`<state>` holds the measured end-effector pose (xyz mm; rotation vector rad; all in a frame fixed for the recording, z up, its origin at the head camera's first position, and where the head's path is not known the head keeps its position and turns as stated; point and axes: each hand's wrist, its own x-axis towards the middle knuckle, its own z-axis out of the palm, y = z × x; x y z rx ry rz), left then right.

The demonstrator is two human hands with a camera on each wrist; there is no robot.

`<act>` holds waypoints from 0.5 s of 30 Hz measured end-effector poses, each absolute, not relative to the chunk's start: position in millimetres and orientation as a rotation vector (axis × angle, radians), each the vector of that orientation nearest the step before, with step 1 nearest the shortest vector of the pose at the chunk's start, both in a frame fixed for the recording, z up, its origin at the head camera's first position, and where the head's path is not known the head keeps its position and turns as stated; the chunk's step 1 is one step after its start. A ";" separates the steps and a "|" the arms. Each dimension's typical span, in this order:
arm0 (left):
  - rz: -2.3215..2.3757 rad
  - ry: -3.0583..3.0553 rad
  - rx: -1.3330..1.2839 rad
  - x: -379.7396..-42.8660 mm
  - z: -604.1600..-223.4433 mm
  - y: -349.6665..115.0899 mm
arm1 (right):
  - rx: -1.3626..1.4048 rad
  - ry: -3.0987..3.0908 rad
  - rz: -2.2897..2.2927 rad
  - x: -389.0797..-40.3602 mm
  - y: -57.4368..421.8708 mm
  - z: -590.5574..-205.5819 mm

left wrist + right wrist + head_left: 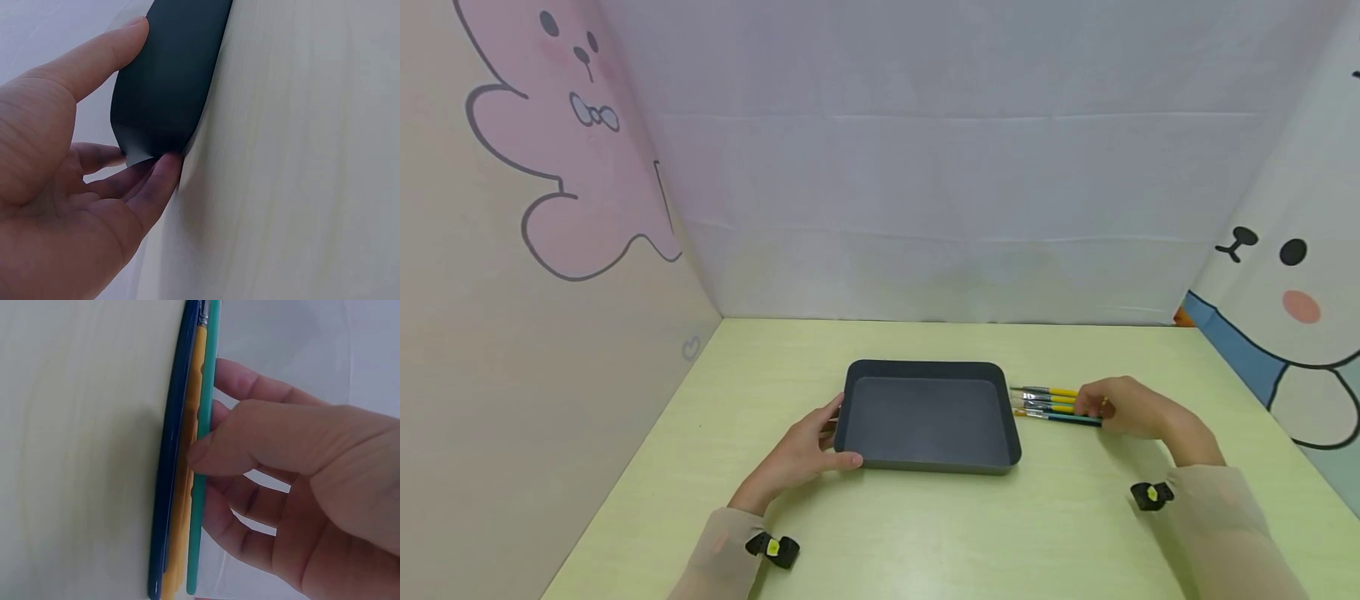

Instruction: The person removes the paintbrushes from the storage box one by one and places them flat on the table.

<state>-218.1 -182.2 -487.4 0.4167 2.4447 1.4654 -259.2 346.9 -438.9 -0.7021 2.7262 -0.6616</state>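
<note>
A dark grey rectangular tray (pixel 928 421) lies on the table. My left hand (pixel 801 454) holds its near left corner, thumb against the front wall and the other fingers around the left side; the left wrist view shows fingertips at the tray's lower edge. Right of the tray lies a row of several paintbrushes, bristle ends towards it. My right hand (pixel 1126 407) is at their handle ends. In the right wrist view its thumb and fingers pinch a green-handled paintbrush (pixel 211 362), beside yellow handles (pixel 180 519) and a dark blue handle (pixel 164 487).
The pale yellow table (pixel 925 533) meets a white cloth backdrop (pixel 955 217) behind. Side walls carry a pink cartoon animal (pixel 587 167) at left and a white one (pixel 1262 308) at right. Each forearm wears a small black wrist device (pixel 1152 496).
</note>
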 end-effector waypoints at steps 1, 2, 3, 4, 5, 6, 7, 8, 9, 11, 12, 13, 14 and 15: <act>1.464 2.445 0.414 -217.9 -487.3 -182.2 | -0.706 2.725 -0.661 -259.4 347.0 -439.3; 1.463 2.445 0.412 -217.8 -487.3 -182.2 | -0.708 2.724 -0.663 -259.6 346.9 -439.7; 1.462 2.446 0.409 -217.7 -487.4 -182.2 | -0.710 2.723 -0.663 -259.8 346.8 -440.2; 1.460 2.447 0.406 -217.6 -487.4 -182.2 | -0.714 2.723 -0.662 -260.0 346.9 -440.6; 1.458 2.449 0.405 -217.7 -487.5 -182.2 | -0.715 2.723 -0.662 -260.2 347.0 -441.1; 1.457 2.450 0.405 -217.7 -487.6 -182.3 | -0.715 2.723 -0.662 -260.3 347.2 -441.6; 1.455 2.453 0.406 -217.9 -487.8 -182.3 | -0.713 2.724 -0.662 -260.4 347.3 -442.2; 1.455 2.453 0.407 -218.0 -487.9 -182.3 | -0.711 2.725 -0.662 -260.5 347.4 -442.8; 1.456 2.453 0.408 -218.2 -488.0 -182.3 | -0.709 2.727 -0.660 -260.7 347.6 -443.4; 1.460 2.452 0.414 -218.6 -488.1 -182.4 | -0.704 2.732 -0.656 -260.9 347.8 -444.7; 1.462 2.450 0.417 -218.7 -488.1 -182.4 | -0.701 2.735 -0.654 -261.0 347.9 -445.2; 1.465 2.447 0.418 -218.8 -488.1 -182.3 | -0.701 2.739 -0.651 -261.0 348.2 -445.5; 1.466 2.446 0.419 -218.8 -488.0 -182.3 | -0.700 2.741 -0.648 -261.0 348.4 -445.7; 1.467 2.445 0.420 -218.9 -487.9 -182.3 | -0.696 2.743 -0.646 -260.9 348.1 -445.8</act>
